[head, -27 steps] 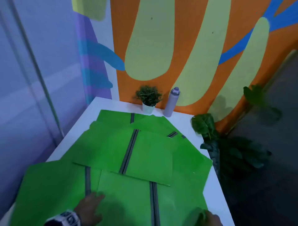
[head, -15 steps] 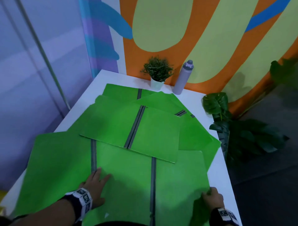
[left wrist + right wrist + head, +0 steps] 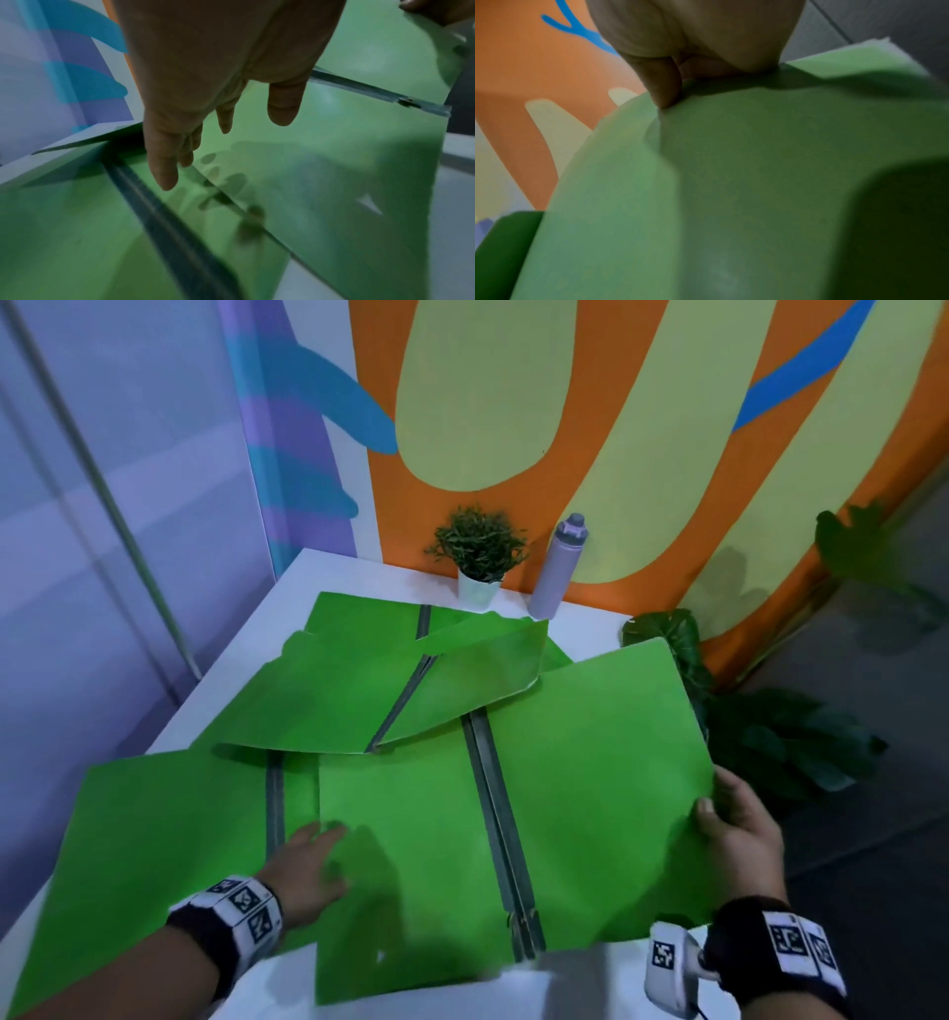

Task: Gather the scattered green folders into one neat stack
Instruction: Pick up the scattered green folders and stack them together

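Several open green folders with grey spines overlap on the white table (image 3: 231,670). My right hand (image 3: 719,793) pinches the right edge of the nearest folder (image 3: 590,788), thumb on top, and that side is raised and bowed. In the right wrist view the thumb (image 3: 664,91) presses into the curved green sheet (image 3: 731,182). My left hand (image 3: 313,850) lies flat with straight fingers over this folder's left half. In the left wrist view its fingers (image 3: 164,162) are just above the sheet (image 3: 321,162). Another folder (image 3: 154,839) lies at the left. A middle folder (image 3: 334,701) rests tilted on the near one. A far folder (image 3: 364,613) lies flat.
A small potted plant (image 3: 480,557) and a grey bottle (image 3: 560,567) stand at the table's back edge against the painted wall. A leafy floor plant (image 3: 770,737) is close beyond the table's right edge. A glass partition runs along the left.
My right hand has lifted the near folder's right edge and pushed it away from me. The middle folder's right half has tipped up on it. My left hand has stayed near its spot.
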A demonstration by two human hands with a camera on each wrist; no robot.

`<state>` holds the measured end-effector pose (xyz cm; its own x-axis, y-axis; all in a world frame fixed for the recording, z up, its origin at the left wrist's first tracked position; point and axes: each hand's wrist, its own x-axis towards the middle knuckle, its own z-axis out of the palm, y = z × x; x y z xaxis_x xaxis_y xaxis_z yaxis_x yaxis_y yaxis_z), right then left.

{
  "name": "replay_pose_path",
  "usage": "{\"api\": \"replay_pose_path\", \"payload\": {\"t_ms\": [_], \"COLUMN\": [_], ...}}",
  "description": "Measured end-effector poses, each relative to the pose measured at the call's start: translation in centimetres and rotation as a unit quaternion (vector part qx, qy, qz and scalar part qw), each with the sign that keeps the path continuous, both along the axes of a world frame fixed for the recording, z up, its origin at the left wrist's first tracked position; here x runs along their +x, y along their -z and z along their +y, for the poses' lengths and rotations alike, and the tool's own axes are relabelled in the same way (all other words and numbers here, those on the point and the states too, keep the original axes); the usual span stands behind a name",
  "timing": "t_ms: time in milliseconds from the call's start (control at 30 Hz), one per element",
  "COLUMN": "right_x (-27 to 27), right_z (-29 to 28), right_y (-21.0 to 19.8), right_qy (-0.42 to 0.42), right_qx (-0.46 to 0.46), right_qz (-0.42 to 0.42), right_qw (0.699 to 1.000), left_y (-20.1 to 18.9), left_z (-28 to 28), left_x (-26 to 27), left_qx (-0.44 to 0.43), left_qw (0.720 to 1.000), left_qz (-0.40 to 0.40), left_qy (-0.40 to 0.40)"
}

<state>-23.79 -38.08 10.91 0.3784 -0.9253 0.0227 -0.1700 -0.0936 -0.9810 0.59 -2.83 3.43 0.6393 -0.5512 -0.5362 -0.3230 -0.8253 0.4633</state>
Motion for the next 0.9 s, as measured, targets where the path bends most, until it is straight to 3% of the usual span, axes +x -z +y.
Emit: {"api": "replay_pose_path", "payload": {"t_ms": [267,500,667,767,900], "right_x": [0.0,0.3,3.5,5.5,8.2], "right_z": [0.7,0.1,3.2,5.9,8.6], "right_y": [-5.3,-6.2,-1.7,1.1,3.6], "right_qy": [-0.041,-0.048,-0.134,-0.148,-0.185], "right_qx": [-0.051,-0.041,0.059,0.117,0.152], "right_qz": [-0.146,-0.193,-0.157,-0.089,-0.029], "right_qw": [0.987,0.979,0.977,0.978,0.970], "left_y": [-8.4,-11.4,-12.9,-13.4,-13.4], "left_z": [-2.9,-3.4,-3.6,-3.6,-2.7], "left_x": [-1.3,-2.9,-4.1,-4.3,-3.6], "left_qx": [-0.161,-0.278,-0.354,-0.347,-0.365], "left_qw": [0.985,0.953,0.920,0.926,0.912], "left_qz": [0.053,0.121,0.164,0.112,0.086], "left_qy": [0.023,-0.015,-0.045,-0.099,-0.169]}}
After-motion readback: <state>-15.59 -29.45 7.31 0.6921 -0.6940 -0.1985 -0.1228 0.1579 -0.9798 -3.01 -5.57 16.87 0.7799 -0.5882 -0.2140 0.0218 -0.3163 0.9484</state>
